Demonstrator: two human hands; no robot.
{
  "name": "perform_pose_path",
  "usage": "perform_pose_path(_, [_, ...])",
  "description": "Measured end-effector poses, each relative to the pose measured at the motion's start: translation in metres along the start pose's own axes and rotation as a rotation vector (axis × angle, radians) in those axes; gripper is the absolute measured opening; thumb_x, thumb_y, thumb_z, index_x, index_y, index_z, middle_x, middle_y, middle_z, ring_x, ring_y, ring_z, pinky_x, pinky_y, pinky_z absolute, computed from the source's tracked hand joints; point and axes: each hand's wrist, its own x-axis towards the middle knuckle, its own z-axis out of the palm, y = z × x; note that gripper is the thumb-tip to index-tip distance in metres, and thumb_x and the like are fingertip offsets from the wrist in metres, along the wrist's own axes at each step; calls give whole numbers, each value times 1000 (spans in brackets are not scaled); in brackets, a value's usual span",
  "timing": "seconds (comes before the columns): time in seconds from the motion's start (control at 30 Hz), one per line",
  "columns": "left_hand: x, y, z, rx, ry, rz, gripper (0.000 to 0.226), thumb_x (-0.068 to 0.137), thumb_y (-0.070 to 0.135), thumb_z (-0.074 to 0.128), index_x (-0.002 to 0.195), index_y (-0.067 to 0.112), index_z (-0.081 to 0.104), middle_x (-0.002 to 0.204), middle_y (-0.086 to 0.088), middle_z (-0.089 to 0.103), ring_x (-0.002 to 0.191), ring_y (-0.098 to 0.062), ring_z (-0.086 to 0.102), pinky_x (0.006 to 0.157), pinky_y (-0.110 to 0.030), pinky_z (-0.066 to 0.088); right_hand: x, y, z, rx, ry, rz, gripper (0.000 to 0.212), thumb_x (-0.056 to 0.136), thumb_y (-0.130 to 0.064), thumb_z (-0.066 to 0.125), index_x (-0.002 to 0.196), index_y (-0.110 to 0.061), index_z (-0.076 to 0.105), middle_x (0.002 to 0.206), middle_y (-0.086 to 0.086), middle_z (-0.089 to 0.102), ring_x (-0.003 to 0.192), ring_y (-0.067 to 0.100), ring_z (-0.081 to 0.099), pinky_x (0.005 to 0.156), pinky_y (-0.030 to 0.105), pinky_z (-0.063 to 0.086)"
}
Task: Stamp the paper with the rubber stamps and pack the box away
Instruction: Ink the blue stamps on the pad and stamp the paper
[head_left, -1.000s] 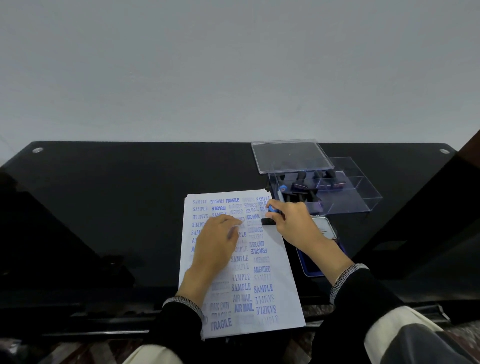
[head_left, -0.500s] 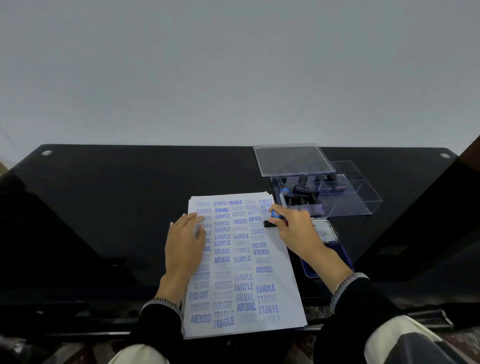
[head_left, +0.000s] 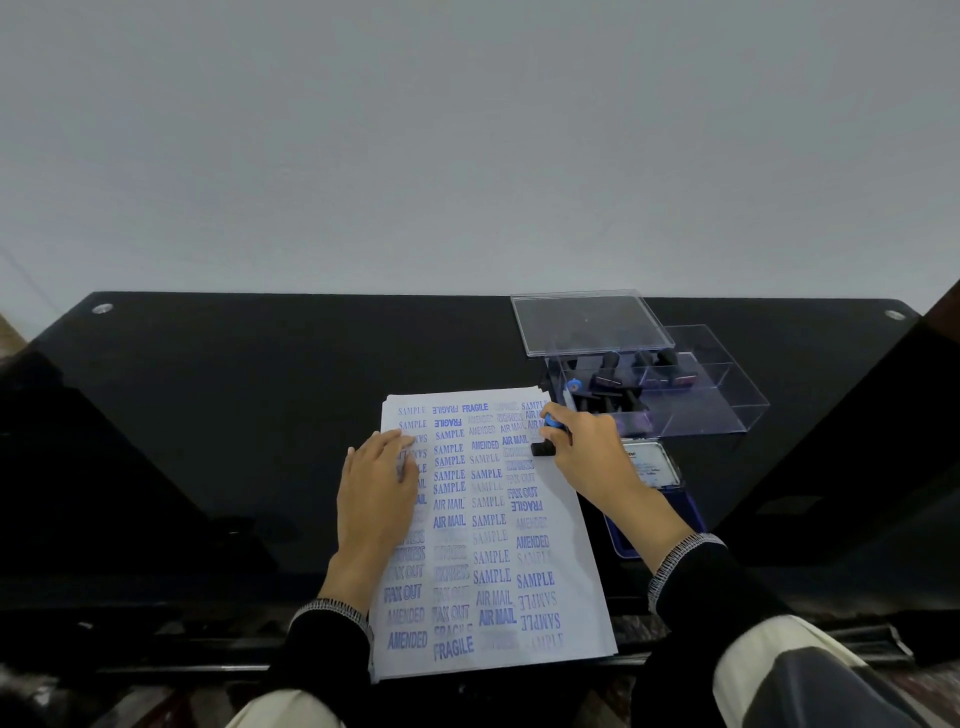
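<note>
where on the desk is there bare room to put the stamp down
Bare black desk stretches left of the paper, and behind it up to the wall. The right side is crowded: clear box, its lid, ink pad and right hand.

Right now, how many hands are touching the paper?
1 for certain: the left hand lies flat on the paper. The right hand holds a stamp against its right edge.

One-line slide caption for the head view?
Right hand presses a stamp onto the paper while left hand steadies it.

Left hand (head_left: 378, 486) now at paper's (head_left: 498, 597) edge.
</note>
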Motion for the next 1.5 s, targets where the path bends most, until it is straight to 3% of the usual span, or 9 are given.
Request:
perform_pose_path(0.1, [-1,1,-1,-5,2,2,33,98,23,48,129,17,58,138,3,51,133,-13,41,119,-36,15,1,-4,-1,-5,-4,24,25,96,-7,50,119,-6,59,89,17,67,76,29,58,65,39,51])
perform_pose_path(0.3, [-1,1,0,13,-6,0,34,99,24,47,131,18,56,140,3,50,135,-14,39,119,-35,14,-11,0,4,132,51,10,20,94,-4,53,111,-5,61,87,15,69,87,26,67,71,42,56])
perform_pose_path(0.67, [0,1,0,22,-6,0,34,99,24,47,131,19,56,139,4,51,134,-13,41,119,-36,15,-8,0,7,122,75,-2,20,93,-3,52,111,-4,61,84,15,69,75,31,63,68,46,54])
perform_pose_path(0.83, [-1,0,1,9,5,5,32,98,23,48,128,18,57,137,4,52,133,-14,41,119,-36,16,-9,0,7,123,80,-24,17,94,-3,52,107,-3,61,81,12,69,73,19,65,63,38,53])
perform_pose_path(0.9, [-1,0,0,9,8,6,32,98,23,48,128,18,57,137,4,52,133,-14,41,119,-37,17,-11,1,8,135,89,-16,18,94,-2,51,108,-5,61,73,7,63,58,5,55,54,28,47])
perform_pose_path(1.0, [-1,1,0,8,10,7,31,98,23,49,127,18,58,136,4,53,133,-14,41,119,-37,17,-16,1,11,132,106,-19,20,93,0,51,109,-7,61,70,3,53,47,7,39,43,16,32])
perform_pose_path(1.37, [-1,3,-1,11,25,9,30,97,23,50,126,19,58,134,5,54,130,-13,43,118,-36,17,-13,2,15,194,138,-10,19,93,-1,52,108,-6,62,69,2,56,49,14,38,46,13,34])
perform_pose_path(1.5, [0,2,0,23,20,10,30,97,24,50,126,20,57,133,5,54,130,-13,43,117,-36,17,-13,0,15,72,126,-27,24,91,4,51,110,-7,60,68,1,48,50,13,37,45,18,27])
